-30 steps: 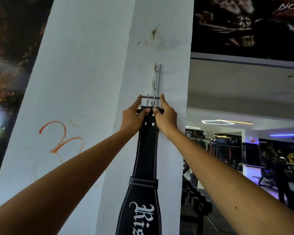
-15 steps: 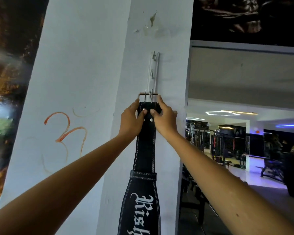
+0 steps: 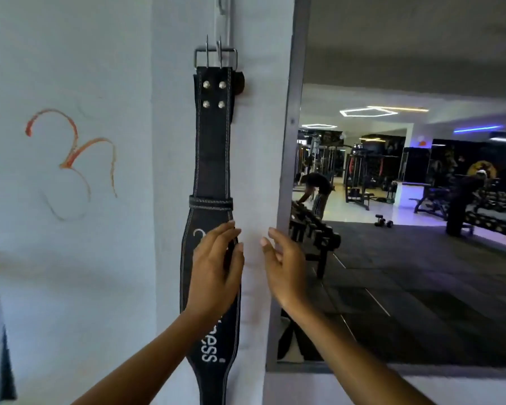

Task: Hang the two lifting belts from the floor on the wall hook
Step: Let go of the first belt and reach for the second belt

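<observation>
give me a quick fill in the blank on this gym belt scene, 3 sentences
1. The black lifting belt hangs on the white pillar from its metal ____.
2. The left hand rests flat on the belt, while the right hand is open and holds ____.
3. The scribble drawn on the pillar is ____ in colour.

Missing words: buckle; nothing; orange
</observation>
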`<state>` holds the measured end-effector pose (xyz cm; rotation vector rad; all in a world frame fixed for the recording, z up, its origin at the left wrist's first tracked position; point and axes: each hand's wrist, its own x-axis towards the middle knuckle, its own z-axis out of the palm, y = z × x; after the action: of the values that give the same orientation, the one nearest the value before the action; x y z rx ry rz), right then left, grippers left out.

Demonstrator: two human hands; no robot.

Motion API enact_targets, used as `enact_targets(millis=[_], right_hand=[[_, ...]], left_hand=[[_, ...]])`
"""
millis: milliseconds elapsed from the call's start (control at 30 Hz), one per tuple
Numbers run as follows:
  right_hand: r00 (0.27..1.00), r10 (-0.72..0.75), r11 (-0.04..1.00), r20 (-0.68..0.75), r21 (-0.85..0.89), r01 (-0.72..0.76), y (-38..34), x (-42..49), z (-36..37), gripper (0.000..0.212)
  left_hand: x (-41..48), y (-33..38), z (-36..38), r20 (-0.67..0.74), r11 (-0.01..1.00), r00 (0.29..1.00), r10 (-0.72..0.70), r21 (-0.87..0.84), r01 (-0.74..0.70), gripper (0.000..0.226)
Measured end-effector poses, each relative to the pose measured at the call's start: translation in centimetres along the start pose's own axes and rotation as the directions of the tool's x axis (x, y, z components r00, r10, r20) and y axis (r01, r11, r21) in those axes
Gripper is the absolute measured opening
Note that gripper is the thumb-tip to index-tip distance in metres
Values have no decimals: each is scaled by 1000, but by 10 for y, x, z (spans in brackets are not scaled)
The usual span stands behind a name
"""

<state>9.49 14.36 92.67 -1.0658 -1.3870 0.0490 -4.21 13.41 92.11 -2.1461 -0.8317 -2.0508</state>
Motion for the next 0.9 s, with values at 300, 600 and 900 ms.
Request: enact_targets(millis=[300,600,900], right_hand=[[935,339,941,108,-41,-337,90,-126,-10,37],[808,579,803,109,-245,-543,180,-247,-37,34],[467,871,489,153,-353,-798,273,-430,-14,31]], left_hand=[[-150,-25,56,328,935,880,-345,34,354,23],[-298,-39,96,475,740,588,-655,249,624,20],[-497,-73,98,559,441,99,-823,520,732,15]])
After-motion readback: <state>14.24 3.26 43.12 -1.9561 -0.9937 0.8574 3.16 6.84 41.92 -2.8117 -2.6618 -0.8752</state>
